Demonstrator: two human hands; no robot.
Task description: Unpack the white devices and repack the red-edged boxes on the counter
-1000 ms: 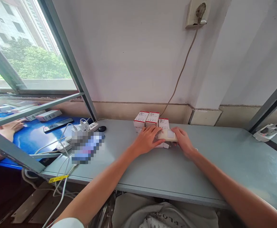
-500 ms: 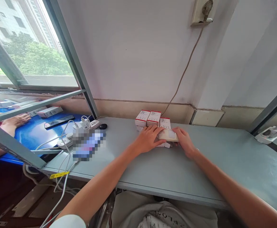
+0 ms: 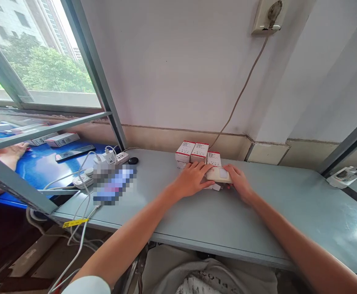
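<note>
Between my two hands is a cream-coloured rectangular block point(image 3: 218, 174) with a paler square panel on its right part; I cannot make out its exact kind. My left hand point(image 3: 193, 178) grips its left end, thumb along the near side and fingers over the top. At the other end, my right hand point(image 3: 239, 182) is closed on the block, some fingers hidden beneath or behind it. Just behind stand several small white boxes with red edges point(image 3: 199, 152), grouped and partly stacked. A white box edge shows under the block.
A grey table point(image 3: 154, 175) carries a pixelated phone-like item point(image 3: 114, 185), a black mouse-shaped object point(image 3: 133, 161), and power strips point(image 3: 83, 179) with white cables. Metal frame posts stand on both sides. At the left, a co-worker's hand point(image 3: 16, 153) is over a blue table point(image 3: 43, 167).
The whole view has shifted slightly. Both my hands stay on the cream block in nearly the same pose. The co-worker's hand at the left has moved a little left.
</note>
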